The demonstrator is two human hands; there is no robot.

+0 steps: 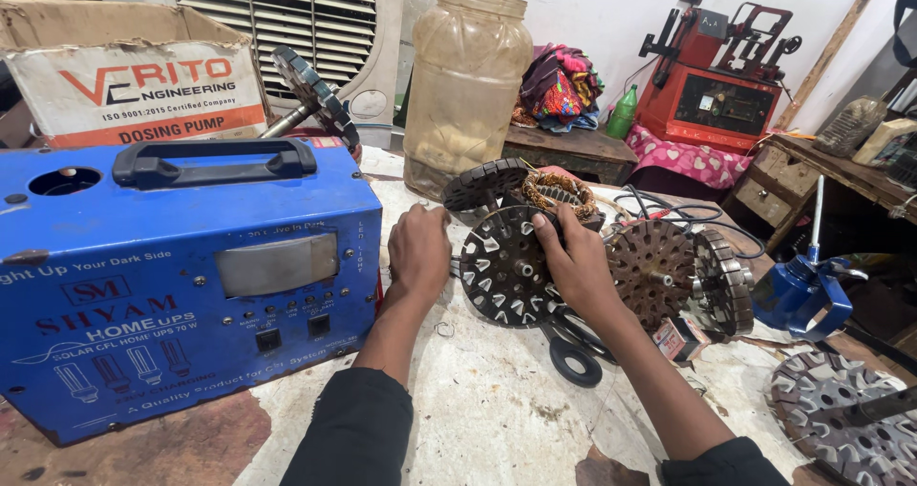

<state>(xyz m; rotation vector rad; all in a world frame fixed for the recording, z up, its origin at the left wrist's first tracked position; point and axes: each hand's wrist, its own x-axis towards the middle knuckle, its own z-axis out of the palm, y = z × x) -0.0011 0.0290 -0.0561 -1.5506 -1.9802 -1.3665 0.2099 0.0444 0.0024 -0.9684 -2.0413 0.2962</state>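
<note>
The fingers (546, 226) of the right hand (573, 262) are curled over the upper right rim of a dark round rotor disc (504, 268), with the thumb laid against its face, so the disc is gripped at its edge. The disc is stood on its rim on the worktop (497, 410), its flat slotted face turned towards the camera and its short central shaft pointed out at the viewer; the axis thus runs roughly level, front to back. The fingers of the left hand (418, 247) are bent downward and tucked past the disc's left edge; whether they are closed on anything cannot be told, as their tips are hidden. Both wrists are held low and both forearms, sleeved in black near the elbows, are stretched forward from the bottom edge and drawn together towards the disc.

Behind the disc, a copper-wound stator (559, 195) and a smaller dark rotor (484, 183) are seen. Just right of the right hand, a brown rusty rotor (669, 276) is stood on edge. A black ring (575, 361) is lain flat beneath the right wrist. A blue metal power unit (181, 276) with a black handle is placed left of the left hand, and a large cloudy plastic jar (466, 80) is stood behind.
</note>
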